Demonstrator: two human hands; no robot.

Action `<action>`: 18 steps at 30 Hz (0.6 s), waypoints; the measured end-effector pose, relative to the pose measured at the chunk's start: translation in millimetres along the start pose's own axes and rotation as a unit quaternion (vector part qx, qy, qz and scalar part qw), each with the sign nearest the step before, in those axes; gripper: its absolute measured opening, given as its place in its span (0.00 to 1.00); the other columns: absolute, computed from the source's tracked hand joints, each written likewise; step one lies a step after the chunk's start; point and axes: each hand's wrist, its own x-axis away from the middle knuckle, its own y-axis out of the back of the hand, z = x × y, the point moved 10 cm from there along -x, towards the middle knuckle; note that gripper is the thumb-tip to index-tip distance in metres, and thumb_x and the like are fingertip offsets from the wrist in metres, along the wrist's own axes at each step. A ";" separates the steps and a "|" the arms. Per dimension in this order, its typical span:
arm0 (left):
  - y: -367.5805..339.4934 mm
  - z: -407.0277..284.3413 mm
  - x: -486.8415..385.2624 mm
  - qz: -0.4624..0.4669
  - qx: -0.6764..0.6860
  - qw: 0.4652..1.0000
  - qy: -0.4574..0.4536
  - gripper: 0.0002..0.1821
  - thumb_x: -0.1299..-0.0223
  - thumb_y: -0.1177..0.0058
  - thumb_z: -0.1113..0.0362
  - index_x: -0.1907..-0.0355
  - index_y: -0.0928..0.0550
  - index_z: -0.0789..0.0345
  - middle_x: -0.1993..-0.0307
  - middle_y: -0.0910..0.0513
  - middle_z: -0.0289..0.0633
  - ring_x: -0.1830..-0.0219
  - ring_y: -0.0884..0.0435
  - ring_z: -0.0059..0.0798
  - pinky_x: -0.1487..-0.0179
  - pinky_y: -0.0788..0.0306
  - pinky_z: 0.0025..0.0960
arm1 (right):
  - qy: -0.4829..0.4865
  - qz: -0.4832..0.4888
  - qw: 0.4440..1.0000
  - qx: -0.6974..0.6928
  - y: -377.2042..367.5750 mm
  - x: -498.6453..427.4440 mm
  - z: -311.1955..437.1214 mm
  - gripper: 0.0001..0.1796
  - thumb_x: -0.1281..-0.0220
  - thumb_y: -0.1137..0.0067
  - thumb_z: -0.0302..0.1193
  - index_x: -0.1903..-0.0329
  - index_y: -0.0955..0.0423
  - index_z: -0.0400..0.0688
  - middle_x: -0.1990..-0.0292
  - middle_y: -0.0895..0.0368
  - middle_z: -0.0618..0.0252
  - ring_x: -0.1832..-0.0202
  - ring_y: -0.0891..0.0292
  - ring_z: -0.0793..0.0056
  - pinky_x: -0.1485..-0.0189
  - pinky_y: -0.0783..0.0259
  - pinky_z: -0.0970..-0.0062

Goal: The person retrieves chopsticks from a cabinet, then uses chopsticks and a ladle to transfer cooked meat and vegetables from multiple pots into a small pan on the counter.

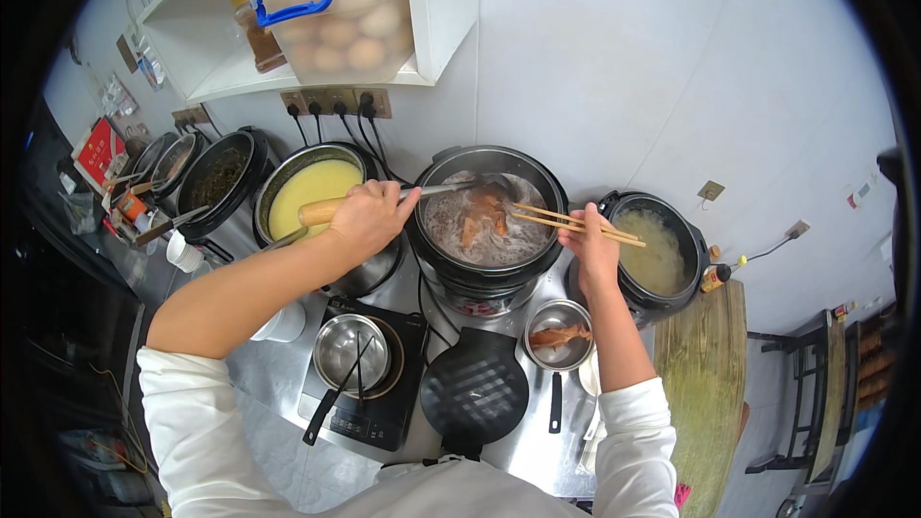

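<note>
My left hand (370, 219) grips the wooden handle of a long metal utensil (447, 188), whose dark head dips into the middle electric cooker (489, 279). Purplish-brown frothy liquid (450, 248) fills that cooker. Brown pieces of food, probably meat (469, 232), show at its surface beside the utensil's head. From the right, my right hand (593, 244) holds a pair of wooden chopsticks (543, 218), their tips over the liquid close to the pieces. Below the cooker, a small steel saucepan (558, 364) contains a reddish-brown piece of food (555, 337). Steam or depth hides the utensil's lower end.
Left of the middle cooker stands a pot of yellow porridge (313, 187); right, a cooker of pale liquid (651, 248). An induction hob (403, 417) bears another saucepan (345, 352). Nearby lies a round black appliance (475, 388). Above hangs a shelf with an egg box (345, 36).
</note>
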 end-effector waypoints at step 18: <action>23.1 28.8 -61.3 0.306 0.112 0.935 -0.144 0.12 0.44 0.35 0.66 0.56 0.07 0.60 0.55 0.08 0.44 0.52 0.09 0.41 0.51 0.17 0.43 | 0.087 0.007 0.985 0.148 33.4 23.1 38.7 0.27 0.16 0.49 0.48 0.53 0.17 0.34 0.65 0.15 0.59 0.67 0.16 0.74 0.63 0.19 0.75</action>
